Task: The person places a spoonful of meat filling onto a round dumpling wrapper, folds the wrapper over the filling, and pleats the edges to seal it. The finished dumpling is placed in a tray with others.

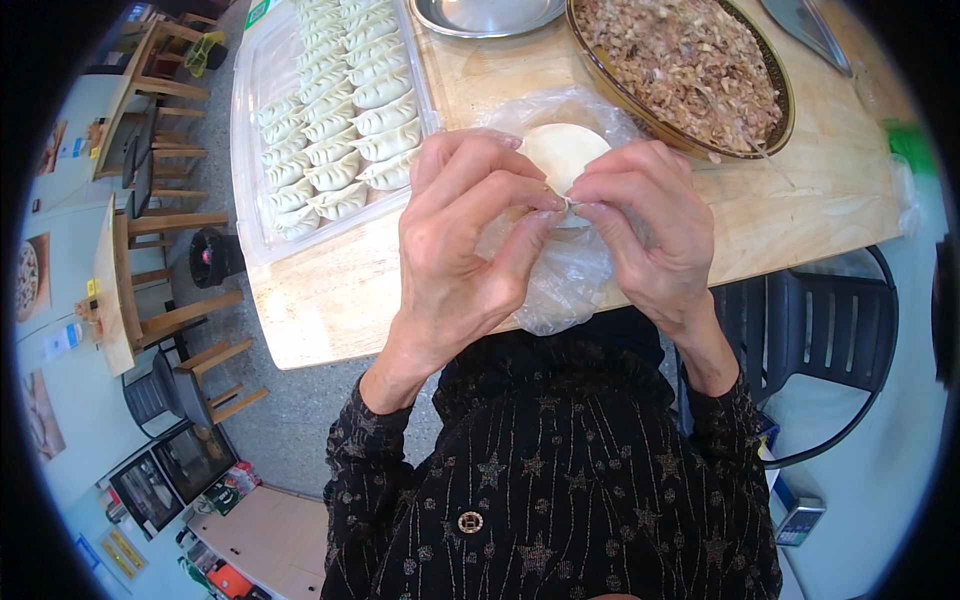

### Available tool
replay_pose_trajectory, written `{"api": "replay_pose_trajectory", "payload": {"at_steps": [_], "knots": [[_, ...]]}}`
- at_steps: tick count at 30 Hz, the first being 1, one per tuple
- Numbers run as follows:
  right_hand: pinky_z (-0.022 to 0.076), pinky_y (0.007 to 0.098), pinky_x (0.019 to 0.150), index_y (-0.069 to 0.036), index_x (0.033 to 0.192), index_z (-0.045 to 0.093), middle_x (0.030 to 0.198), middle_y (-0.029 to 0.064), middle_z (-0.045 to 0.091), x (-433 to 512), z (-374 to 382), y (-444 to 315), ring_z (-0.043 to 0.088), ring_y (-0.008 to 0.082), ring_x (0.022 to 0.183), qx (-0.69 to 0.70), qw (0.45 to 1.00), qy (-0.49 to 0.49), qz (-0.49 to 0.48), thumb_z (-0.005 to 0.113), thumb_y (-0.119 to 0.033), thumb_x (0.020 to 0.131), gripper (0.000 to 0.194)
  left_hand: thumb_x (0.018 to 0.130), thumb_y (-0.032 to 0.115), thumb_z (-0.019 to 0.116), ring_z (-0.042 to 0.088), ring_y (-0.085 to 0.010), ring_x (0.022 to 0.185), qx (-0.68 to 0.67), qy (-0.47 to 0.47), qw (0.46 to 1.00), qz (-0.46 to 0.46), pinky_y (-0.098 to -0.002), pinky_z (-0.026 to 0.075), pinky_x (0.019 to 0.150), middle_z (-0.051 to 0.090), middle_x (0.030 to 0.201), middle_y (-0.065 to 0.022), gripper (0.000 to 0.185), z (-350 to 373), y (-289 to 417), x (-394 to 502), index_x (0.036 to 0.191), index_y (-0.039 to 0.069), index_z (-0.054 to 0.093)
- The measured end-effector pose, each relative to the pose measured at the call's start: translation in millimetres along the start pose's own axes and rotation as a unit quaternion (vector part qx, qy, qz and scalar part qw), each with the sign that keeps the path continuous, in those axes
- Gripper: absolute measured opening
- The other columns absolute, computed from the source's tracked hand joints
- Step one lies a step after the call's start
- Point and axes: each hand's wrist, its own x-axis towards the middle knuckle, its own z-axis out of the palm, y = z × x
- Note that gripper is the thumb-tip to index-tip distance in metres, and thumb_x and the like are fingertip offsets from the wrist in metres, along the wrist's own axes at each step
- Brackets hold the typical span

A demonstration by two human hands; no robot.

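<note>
My left hand (480, 225) and my right hand (649, 217) meet at the fingertips. Between them they pinch the edge of a small piece of dumpling dough (568, 202), mostly hidden by the fingers. Just beyond lie round dumpling wrappers (564, 150) on a clear plastic bag (562, 296). To the left, a clear plastic tray (251, 165) holds rows of pleated dumplings (386, 139). A brown-rimmed bowl (784, 124) of chopped meat filling (682, 67) stands at the far right, with a thin utensil handle (772, 166) sticking out over its rim.
A round metal dish (487, 19) sits at the back of the wooden table (315, 315), and a metal tray (814, 37) at the back right. A dark chair (817, 330) stands beside the table's right end. Leftward are other tables, chairs and a black bin (214, 256).
</note>
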Motion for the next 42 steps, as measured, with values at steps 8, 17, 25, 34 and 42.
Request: {"api": "replay_pose_trajectory", "payload": {"at_steps": [8,17,25,34,42], "knots": [[0.0452,0.0381,0.09,-0.007,0.102,0.075,0.095,0.0042,0.07,-2,2,4,0.066,0.0254,0.091,0.015,1.0,0.015,-0.015,0.081,0.004,0.083,0.023,0.074,0.0,0.088,0.066,-0.0281,0.105,-0.005,-0.022,0.999,-0.045,-0.0396,0.052,0.091,0.072,0.099,-0.0065,0.02,-2,3,8,0.091,0.005,0.078],[0.0461,0.0443,0.107,-0.004,0.117,0.073,0.109,0.0088,0.077,-6,-4,1,0.071,0.0286,0.107,0.038,0.999,-0.012,0.025,0.082,0.004,0.083,0.036,0.075,-0.006,0.083,0.06,-0.0287,0.094,-0.009,-0.049,0.998,-0.046,-0.0386,0.051,0.082,0.067,0.091,-0.008,0.02,-1,6,12,0.092,0.001,0.078],[0.0466,0.0434,0.101,-0.006,0.11,0.077,0.102,0.0079,0.073,-6,5,-4,0.069,0.028,0.1,-0.007,1.0,0.015,0.003,0.086,-0.001,0.08,0.032,0.076,-0.004,0.086,0.066,-0.0298,0.107,-0.026,-0.026,0.998,-0.055,-0.0388,0.053,0.093,0.074,0.103,-0.0095,0.022,-3,8,1,0.095,0.002,0.077],[0.0467,0.0421,0.096,-0.005,0.096,0.076,0.098,0.0062,0.072,-7,3,-3,0.068,0.0272,0.096,0.019,1.0,0.019,0.007,0.084,0.002,0.08,0.02,0.072,-0.006,0.085,0.063,-0.0309,0.101,0.004,-0.003,1.0,-0.026,-0.0403,0.052,0.087,0.071,0.1,-0.0092,0.023,-7,-2,-7,0.092,0.003,0.076],[0.0458,0.0471,0.107,-0.007,0.099,0.077,0.102,0.0051,0.076,-8,-1,-1,0.073,0.0275,0.108,0.033,0.999,-0.016,-0.009,0.082,0.004,0.083,0.019,0.071,-0.004,0.087,0.062,-0.0295,0.104,-0.002,-0.034,0.999,0.03,-0.0405,0.051,0.09,0.07,0.101,-0.0083,0.024,-10,2,-1,0.09,0.005,0.076]]}}
